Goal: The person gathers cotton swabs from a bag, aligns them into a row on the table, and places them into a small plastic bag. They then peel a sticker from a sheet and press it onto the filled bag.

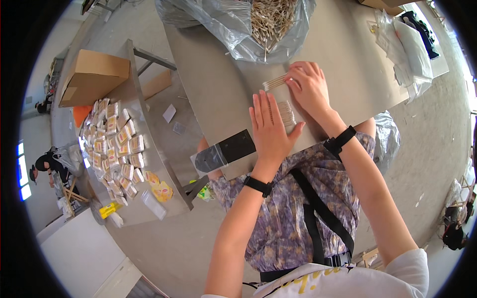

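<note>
My right hand [310,89] pinches a small bundle of cotton swabs [275,83] between thumb and fingers, their white tips pointing left just above the metal tabletop [357,64]. Nearer to me, my left hand [271,131] lies flat with straight fingers and the thumb spread to the right. Between that thumb and its fingers shows a neat row of cotton swabs [286,113], partly covered by the hand. Beyond both hands, a clear plastic bag [231,42] lies open, holding a big heap of loose wooden-stick swabs [273,22].
A black plate [237,145] and a clear sleeve [208,160] lie at the table's near left corner. On a side table [169,203] are many small swab packs [114,139], a cardboard box [94,77] and a yellow tool [109,210]. Plastic-wrapped material [412,49] sits far right.
</note>
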`<state>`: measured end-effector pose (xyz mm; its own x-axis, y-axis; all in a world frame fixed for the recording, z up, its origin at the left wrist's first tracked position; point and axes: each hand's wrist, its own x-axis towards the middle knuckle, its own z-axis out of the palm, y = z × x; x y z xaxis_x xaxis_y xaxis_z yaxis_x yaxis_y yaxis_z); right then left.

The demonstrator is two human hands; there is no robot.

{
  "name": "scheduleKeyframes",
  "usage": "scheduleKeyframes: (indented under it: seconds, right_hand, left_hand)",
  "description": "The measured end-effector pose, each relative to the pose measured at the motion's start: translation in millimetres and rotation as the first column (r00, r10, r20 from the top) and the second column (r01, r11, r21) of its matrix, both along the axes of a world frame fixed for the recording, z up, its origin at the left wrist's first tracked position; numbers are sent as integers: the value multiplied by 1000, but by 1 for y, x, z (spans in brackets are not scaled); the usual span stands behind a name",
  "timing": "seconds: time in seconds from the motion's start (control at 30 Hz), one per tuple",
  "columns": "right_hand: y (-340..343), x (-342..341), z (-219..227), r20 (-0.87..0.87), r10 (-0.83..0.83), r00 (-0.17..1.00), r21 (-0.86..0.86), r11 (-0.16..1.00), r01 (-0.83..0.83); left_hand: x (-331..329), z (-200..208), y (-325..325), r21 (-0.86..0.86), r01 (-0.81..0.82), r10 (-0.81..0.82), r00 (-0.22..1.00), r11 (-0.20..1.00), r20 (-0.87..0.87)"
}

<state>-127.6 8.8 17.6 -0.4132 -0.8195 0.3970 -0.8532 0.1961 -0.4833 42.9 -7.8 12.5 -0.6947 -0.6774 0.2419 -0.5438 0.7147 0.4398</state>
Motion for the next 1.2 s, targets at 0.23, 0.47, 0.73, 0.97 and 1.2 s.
scheduleKeyframes:
  seconds: [0.23, 0.47, 0.73, 0.97, 1.2]
  right_hand:
    - [6, 28, 6, -10, -38, 999, -2, 999, 38]
    - [3, 64, -7, -143, 88, 986, 190, 980, -60]
    - [-10, 100, -10, -6, 210, 978, 177, 962, -206]
    - [-10, 103, -8, 41, 322, 946, 128, 937, -325]
    - [-10, 102, -7, 10, 334, 943, 142, 933, -332]
  left_hand:
    - [28, 16, 2, 143, 1, 7, 998, 990, -61]
    - [48, 28, 0, 675, -28, 469, 741, 737, -481]
    - [29, 16, 4, 797, 141, 718, 363, 588, -594]
    - [29, 13, 2, 798, 170, 724, 343, 578, -598]
    - [26, 20, 2, 769, 251, 691, 339, 588, -639]
